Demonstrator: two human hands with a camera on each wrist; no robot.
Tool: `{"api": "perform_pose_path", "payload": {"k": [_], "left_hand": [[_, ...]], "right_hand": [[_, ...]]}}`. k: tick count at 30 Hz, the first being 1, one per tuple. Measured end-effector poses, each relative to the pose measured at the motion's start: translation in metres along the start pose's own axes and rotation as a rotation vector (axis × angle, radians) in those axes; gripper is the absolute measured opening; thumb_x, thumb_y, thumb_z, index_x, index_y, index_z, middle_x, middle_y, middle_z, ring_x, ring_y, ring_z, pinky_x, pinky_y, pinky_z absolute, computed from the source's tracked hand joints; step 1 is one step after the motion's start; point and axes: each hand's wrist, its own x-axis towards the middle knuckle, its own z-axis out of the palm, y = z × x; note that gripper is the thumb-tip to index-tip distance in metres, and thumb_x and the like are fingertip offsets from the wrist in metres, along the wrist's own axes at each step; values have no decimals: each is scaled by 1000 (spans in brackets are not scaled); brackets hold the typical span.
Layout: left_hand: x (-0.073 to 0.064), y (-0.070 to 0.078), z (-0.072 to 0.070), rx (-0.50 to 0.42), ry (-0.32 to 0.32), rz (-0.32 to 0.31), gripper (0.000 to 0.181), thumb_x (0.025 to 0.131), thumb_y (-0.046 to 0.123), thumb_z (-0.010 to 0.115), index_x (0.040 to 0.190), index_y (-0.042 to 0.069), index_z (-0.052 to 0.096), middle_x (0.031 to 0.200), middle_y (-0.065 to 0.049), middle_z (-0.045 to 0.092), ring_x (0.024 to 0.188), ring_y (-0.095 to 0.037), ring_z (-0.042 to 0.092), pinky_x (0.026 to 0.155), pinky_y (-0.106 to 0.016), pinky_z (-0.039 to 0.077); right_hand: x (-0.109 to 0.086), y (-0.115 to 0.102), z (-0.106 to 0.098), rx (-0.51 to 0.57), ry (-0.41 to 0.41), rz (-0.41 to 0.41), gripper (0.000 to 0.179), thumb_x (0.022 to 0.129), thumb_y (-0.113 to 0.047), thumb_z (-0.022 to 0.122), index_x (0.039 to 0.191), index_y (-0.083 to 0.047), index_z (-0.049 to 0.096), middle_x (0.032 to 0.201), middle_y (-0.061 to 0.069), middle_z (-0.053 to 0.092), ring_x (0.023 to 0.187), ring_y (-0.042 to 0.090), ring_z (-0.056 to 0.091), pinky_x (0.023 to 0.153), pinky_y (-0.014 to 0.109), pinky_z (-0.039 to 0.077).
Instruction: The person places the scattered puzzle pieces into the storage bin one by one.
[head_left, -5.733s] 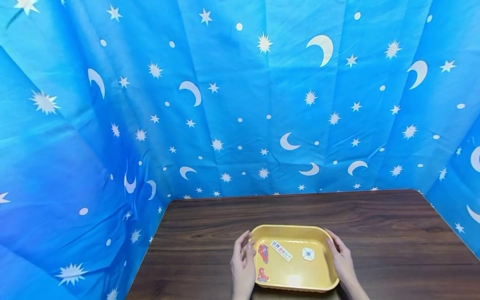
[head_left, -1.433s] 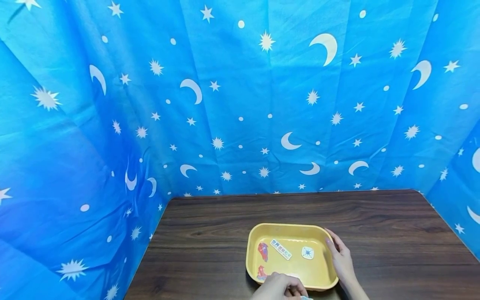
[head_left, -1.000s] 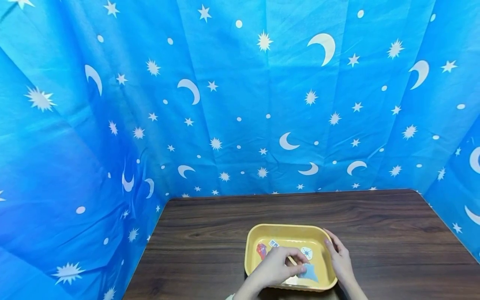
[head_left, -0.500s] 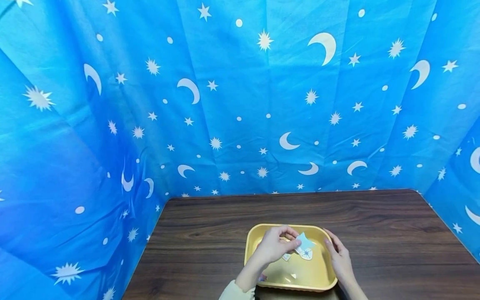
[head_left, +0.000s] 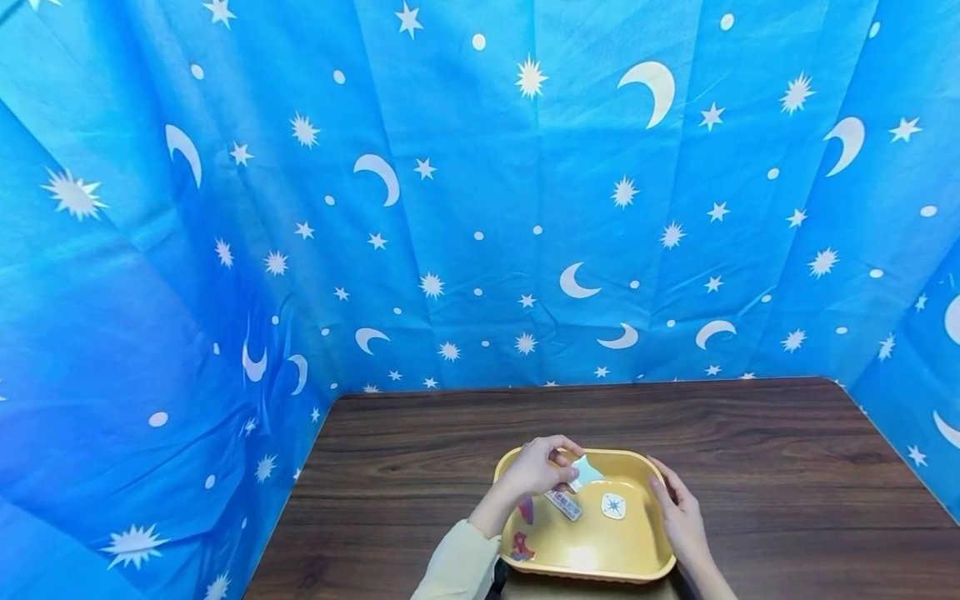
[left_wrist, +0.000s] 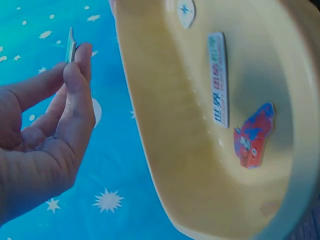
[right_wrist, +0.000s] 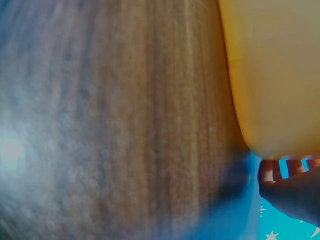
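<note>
A yellow tray (head_left: 622,546) with rounded corners is at the front of the table. My left hand (head_left: 536,467) is over its far left part, pinching a flat, pale blue star-shaped piece (head_left: 588,472) between thumb and fingers. The left wrist view shows that thin piece (left_wrist: 70,46) edge-on at the fingertips. My right hand (head_left: 682,517) grips the tray's right side, thumb at the rim. Inside the tray are a white piece with a blue compass star (head_left: 613,506), a lettered strip (head_left: 564,505), a red-and-blue piece (left_wrist: 254,135) and a red piece (head_left: 522,547).
Dark wood-grain tabletop (head_left: 420,450) extends around the tray. Blue cloth (head_left: 480,208) printed with white moons and stars hangs behind and on both sides. A pale sleeve (head_left: 459,562) covers my left forearm beside the tray's near left corner.
My left hand left the tray's left rim, brought the pale blue star-shaped piece up from the near edge, and moved it across the tray to the far left. The right hand stays put.
</note>
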Motion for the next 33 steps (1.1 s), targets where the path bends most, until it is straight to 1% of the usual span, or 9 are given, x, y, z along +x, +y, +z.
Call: {"api": "perform_pose_path", "payload": {"k": [4, 8, 13, 19, 21, 23, 28, 30, 33], "left_hand": [[7, -3, -2, -22, -60, -50, 15, 83, -2, 64, 96, 3, 65, 71, -4, 54, 55, -14, 56, 58, -31, 53], [18, -5, -3, -31, -143, -91, 12, 83, 1, 65, 95, 4, 65, 71, -4, 61, 62, -19, 62, 65, -37, 54], [28, -6, -4, 45, -253, -117, 12, 83, 5, 66, 95, 6, 66, 74, -3, 65, 70, -24, 65, 68, -38, 53], [36, -7, -3, 204, -365, -156, 7, 80, 3, 68, 84, 8, 67, 66, -1, 60, 55, -12, 53, 52, -24, 45], [38, -6, -2, 254, -387, -184, 7, 80, 2, 68, 82, 8, 66, 63, -2, 59, 52, -10, 50, 48, -21, 40], [41, -6, -1, 279, -414, -227, 8, 80, 0, 68, 82, 7, 66, 63, -3, 59, 50, -9, 52, 49, -21, 44], [45, -8, 5, 332, -454, -316, 10, 81, -5, 65, 81, 5, 65, 67, -8, 63, 52, -13, 58, 68, -33, 54], [45, -8, 8, 350, -448, -324, 11, 80, -7, 64, 79, 4, 65, 68, -9, 63, 51, -13, 57, 71, -36, 54], [44, -9, 13, 401, -442, -317, 12, 78, -10, 65, 75, 2, 64, 67, -9, 64, 49, -12, 55, 67, -32, 54]], "right_hand": [[0, 0, 0, 7, 5, -3, 42, 98, -28, 43, 133, -5, 47, 129, 18, 52, 96, -7, 48, 78, 6, 37], [0, -1, -1, 10, 7, -8, 42, 98, -26, 43, 133, -4, 47, 130, 19, 51, 95, -10, 46, 78, 5, 35], [0, -2, 0, 2, 0, -9, 42, 98, -27, 43, 133, -4, 47, 131, 19, 50, 94, -13, 45, 78, 4, 35], [0, -1, 0, 6, 8, -18, 41, 98, -26, 44, 132, -3, 48, 130, 19, 51, 93, -14, 44, 79, 4, 35], [0, -1, 0, 7, 8, -19, 41, 98, -26, 44, 132, -3, 48, 131, 19, 50, 93, -14, 44, 79, 3, 35], [0, -1, 0, 8, 9, -22, 41, 98, -26, 44, 132, -3, 48, 131, 18, 50, 94, -13, 45, 79, 3, 35], [0, 0, 0, 17, 6, -16, 42, 98, -26, 45, 133, -4, 48, 131, 18, 51, 96, -10, 47, 79, 5, 36], [1, 0, 0, 15, 1, -10, 42, 98, -27, 44, 133, -4, 47, 131, 18, 50, 96, -10, 47, 79, 5, 36], [1, 0, 0, 3, -3, -4, 43, 98, -29, 44, 134, -5, 46, 132, 17, 50, 96, -10, 46, 79, 5, 35]]}}
